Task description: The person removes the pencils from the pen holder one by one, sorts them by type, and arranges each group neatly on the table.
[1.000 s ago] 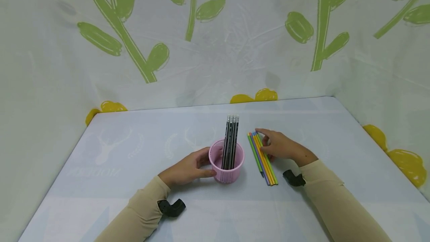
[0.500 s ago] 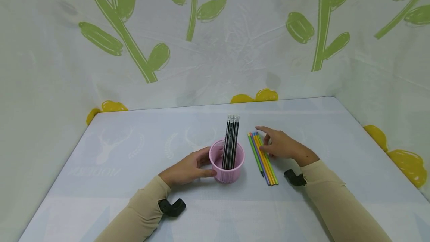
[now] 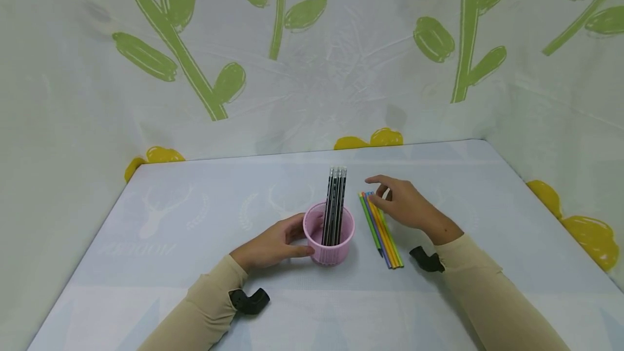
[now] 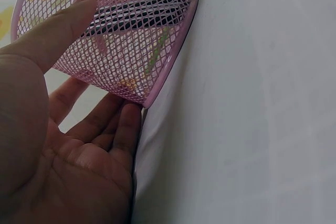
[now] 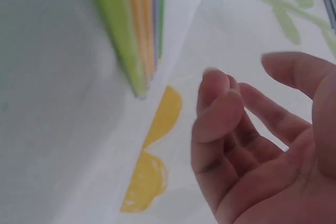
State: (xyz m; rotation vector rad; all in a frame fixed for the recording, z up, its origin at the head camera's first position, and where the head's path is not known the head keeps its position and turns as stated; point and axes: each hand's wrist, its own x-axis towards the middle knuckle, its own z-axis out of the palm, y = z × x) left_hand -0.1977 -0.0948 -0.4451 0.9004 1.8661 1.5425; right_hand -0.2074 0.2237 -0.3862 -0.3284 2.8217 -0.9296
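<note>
Several coloured pencils (image 3: 382, 232) lie side by side on the white worktop (image 3: 234, 177), right of the pink cup (image 3: 329, 255): green on the left, purple and orange between, lighter green on the right. The left green one has a dark tip at its near end. Right hand (image 3: 405, 205) is over the far ends of the row, fingers loosely bent, holding nothing; the right wrist view shows it apart from the pencils. Left hand (image 3: 273, 244) grips the cup from its left side, thumb on the near wall, fingers round the far side.

Narrow strip of worktop between cup and pencils. Far edge of worktop sits well behind both; left and right edges well apart from them too. Surface runs on toward the camera, under the two beige sleeves (image 3: 192, 307).

Writing: faint lettering (image 3: 138, 249) on the worktop's left part, below a pale deer head print (image 3: 153, 213); too faint to read for sure. Marks on the black pencils (image 3: 333, 207) too small to read.

Cup: mesh wall, upright, holds the bunch of black pencils, leaning slightly, upper ends well above the rim. Mesh shows their lower ends near the base.

Behind: pale backdrop (image 3: 341, 96) with green stems, leaves and yellow shapes. Black curved piece (image 3: 249, 301) at left wrist, another at right.
</note>
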